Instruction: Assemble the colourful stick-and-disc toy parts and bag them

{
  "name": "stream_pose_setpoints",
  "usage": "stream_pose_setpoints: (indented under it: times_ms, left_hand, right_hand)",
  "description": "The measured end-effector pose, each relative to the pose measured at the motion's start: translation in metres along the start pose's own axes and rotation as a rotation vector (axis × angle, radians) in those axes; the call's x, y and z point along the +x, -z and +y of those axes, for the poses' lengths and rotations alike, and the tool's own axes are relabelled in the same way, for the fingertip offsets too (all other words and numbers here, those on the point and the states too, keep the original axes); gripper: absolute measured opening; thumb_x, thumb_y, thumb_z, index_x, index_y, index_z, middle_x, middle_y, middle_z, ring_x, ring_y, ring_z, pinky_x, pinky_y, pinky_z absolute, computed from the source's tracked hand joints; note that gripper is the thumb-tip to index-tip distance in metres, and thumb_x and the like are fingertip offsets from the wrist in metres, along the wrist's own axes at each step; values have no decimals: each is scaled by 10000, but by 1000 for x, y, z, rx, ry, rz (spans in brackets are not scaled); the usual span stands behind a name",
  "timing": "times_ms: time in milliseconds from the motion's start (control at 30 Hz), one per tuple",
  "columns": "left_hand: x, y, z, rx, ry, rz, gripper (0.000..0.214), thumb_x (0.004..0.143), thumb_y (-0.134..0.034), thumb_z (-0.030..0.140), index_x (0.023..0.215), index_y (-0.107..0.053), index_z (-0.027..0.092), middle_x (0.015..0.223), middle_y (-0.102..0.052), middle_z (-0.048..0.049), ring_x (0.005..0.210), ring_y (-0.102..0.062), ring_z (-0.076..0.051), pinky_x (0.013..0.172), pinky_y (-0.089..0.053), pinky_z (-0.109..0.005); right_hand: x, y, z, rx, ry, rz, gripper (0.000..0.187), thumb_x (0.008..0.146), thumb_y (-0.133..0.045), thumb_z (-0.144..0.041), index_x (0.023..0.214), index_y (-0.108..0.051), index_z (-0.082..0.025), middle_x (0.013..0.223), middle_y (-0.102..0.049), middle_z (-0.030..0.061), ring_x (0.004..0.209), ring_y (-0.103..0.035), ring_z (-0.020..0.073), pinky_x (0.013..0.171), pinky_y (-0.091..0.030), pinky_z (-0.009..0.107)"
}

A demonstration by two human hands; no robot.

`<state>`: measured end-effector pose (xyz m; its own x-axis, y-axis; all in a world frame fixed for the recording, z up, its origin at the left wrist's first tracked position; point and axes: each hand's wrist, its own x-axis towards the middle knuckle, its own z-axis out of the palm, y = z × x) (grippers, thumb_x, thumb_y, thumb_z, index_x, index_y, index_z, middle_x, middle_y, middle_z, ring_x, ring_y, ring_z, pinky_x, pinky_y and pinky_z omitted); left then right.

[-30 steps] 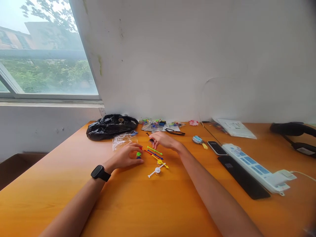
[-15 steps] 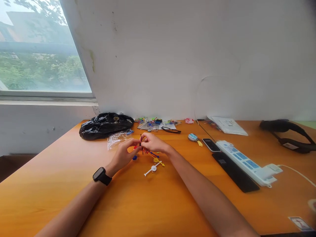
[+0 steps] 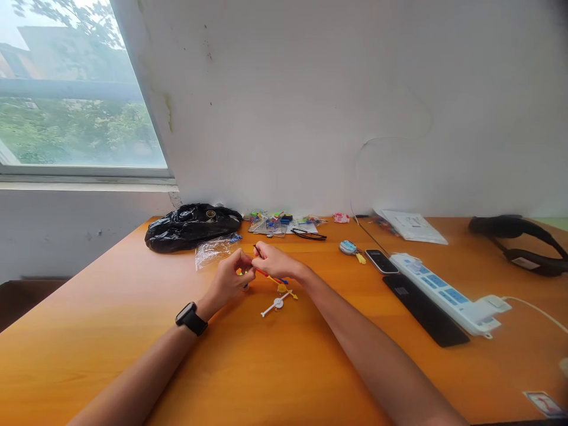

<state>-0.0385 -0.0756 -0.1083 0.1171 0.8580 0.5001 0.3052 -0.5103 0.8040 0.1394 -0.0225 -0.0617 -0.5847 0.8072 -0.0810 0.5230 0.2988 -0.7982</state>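
My right hand point(image 3: 278, 262) is closed around a thin black arrow-shaped piece point(image 3: 258, 251), which pokes out above its fingers at a tilt. Beside it, my left hand point(image 3: 228, 277) has its fingertips pinched together, touching the right fingers; what is between them is hidden. Just below the hands, arrow spinners lie on the table: a white spinner point(image 3: 278, 303), a yellow spinner point(image 3: 282, 289) and a partly covered blue arrow point(image 3: 283, 281). A red piece point(image 3: 262, 273) shows under the right fingers. Small green and blue bits peek out behind the left fingers.
A black plastic bag point(image 3: 193, 228) and a clear bag point(image 3: 217, 251) lie behind my left hand. Bagged colourful parts point(image 3: 268, 223) and glasses point(image 3: 308, 235) are at the back. Rightward are a tape measure point(image 3: 348, 247), a phone point(image 3: 381, 261) and a power strip point(image 3: 444, 293).
The black arrow, upright between both hands before, now tilts in my right hand. My left hand has turned and lowered slightly, covering most of the blue disc beside it.
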Motion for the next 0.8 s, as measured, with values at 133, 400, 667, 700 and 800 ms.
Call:
stream_pose_setpoints:
  times_ms: [133, 400, 667, 700, 800]
  left_hand:
    - [1, 5, 3, 53, -25, -5, 94, 903, -651, 249, 985, -644, 203, 826, -695, -8, 714, -650, -146, 678, -531, -277]
    - [-7, 3, 1, 249, -77, -184, 178, 924, -766, 407, 905, -766, 231, 963, -752, -56, 917, -681, -230, 827, -554, -354]
    - [-9, 5, -10, 395, -85, -274, 193, 939, -747, 439, 1006, -832, 279, 1068, -664, -87, 1004, -662, -258, 917, -550, -396]
    - [-8, 5, -11, 414, -96, -276, 184, 949, -733, 423, 998, -827, 272, 1076, -669, -91, 1011, -658, -261, 917, -548, -401]
    - [-7, 6, -6, 473, -175, -253, 159, 985, -670, 320, 1055, -804, 271, 1087, -717, -90, 1074, -632, -284, 954, -523, -430]
  right_hand:
    - [0, 11, 4, -170, -5, 110, 111, 873, -590, -258, 938, -507, -223, 729, -580, -35, 624, -512, 131, 559, -342, 235]
    - [-3, 22, 21, -548, -62, 89, 303, 801, -761, -456, 947, -673, -206, 937, -734, 71, 845, -652, 210, 620, -334, 261]
    - [-2, 22, 27, -544, -158, 4, 346, 650, -849, -245, 954, -686, -223, 992, -747, 57, 821, -664, 212, 577, -337, 258]
    - [-2, 23, 26, -541, -168, 10, 346, 641, -839, -201, 950, -686, -224, 980, -747, 57, 815, -662, 212, 578, -340, 258]
    - [-6, 30, 24, -547, -174, 34, 308, 661, -823, -171, 935, -691, -215, 925, -746, 69, 804, -659, 217, 591, -348, 263]
